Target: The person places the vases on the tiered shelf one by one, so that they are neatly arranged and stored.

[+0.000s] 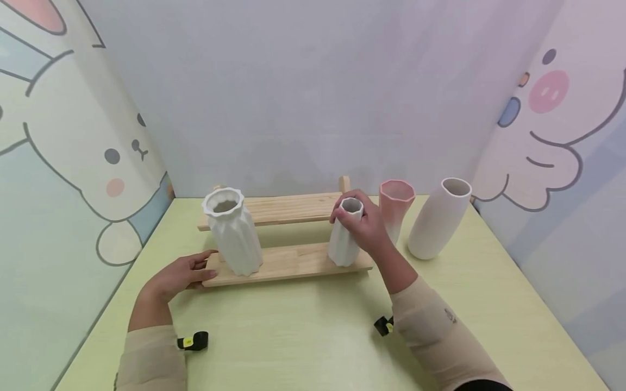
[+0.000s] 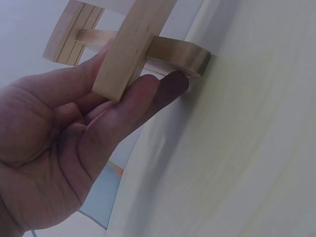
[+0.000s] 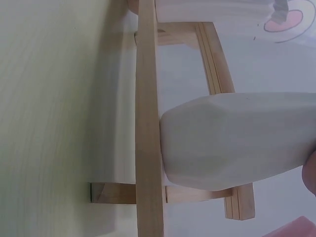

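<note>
A two-tier wooden shelf stands on the table, its front board lower than the back one. With thumb and fingers my left hand grips the left end of that front board, and the left wrist view shows the board end pinched there. My right hand holds a slim white faceted vase near its rim. Its base meets the front board's right part, as the right wrist view shows the vase against the plank. Near the board's left end a larger white fluted vase stands upright.
To the right of the shelf stand a pink-to-white vase and a tall smooth white vase on the pale green table. A grey-white wall rises right behind the shelf. Cartoon-printed panels flank both sides.
</note>
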`<action>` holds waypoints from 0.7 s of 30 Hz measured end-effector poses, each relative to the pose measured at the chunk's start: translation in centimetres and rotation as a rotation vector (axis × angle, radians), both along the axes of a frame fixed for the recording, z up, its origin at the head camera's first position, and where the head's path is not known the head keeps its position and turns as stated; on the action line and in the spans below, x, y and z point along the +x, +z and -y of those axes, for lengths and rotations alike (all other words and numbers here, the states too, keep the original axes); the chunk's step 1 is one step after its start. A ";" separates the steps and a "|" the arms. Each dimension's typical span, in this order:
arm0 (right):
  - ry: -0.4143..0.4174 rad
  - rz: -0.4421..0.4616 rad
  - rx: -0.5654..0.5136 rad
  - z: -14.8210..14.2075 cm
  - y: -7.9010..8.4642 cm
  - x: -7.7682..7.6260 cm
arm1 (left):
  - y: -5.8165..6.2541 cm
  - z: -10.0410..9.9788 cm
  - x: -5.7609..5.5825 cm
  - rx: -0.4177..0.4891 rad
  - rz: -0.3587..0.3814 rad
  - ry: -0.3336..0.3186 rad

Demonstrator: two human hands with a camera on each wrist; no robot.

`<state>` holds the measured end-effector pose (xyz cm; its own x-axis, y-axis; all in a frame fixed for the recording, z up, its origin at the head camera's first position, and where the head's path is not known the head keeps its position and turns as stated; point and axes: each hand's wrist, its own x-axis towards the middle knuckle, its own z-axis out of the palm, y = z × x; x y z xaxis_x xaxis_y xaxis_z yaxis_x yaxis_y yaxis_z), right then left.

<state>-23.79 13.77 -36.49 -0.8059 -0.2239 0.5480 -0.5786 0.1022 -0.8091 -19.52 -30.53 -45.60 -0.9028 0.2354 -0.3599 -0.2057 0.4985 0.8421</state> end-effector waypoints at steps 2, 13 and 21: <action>0.019 0.039 -0.008 -0.1 0.0 -0.5 | -0.1 0.1 0.0 -0.001 0.000 0.001; 0.055 0.112 -0.029 -0.3 -0.1 -1.8 | -0.4 0.2 -0.1 0.018 -0.003 -0.011; 0.059 0.124 -0.070 0.0 0.0 -2.0 | -0.5 0.3 -0.3 0.006 -0.008 -0.013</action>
<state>-25.76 13.78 -36.52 -0.8547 -0.2379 0.4613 -0.4775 0.0120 -0.8786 -19.81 -30.82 -46.08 -0.9025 0.2493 -0.3513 -0.1927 0.4957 0.8469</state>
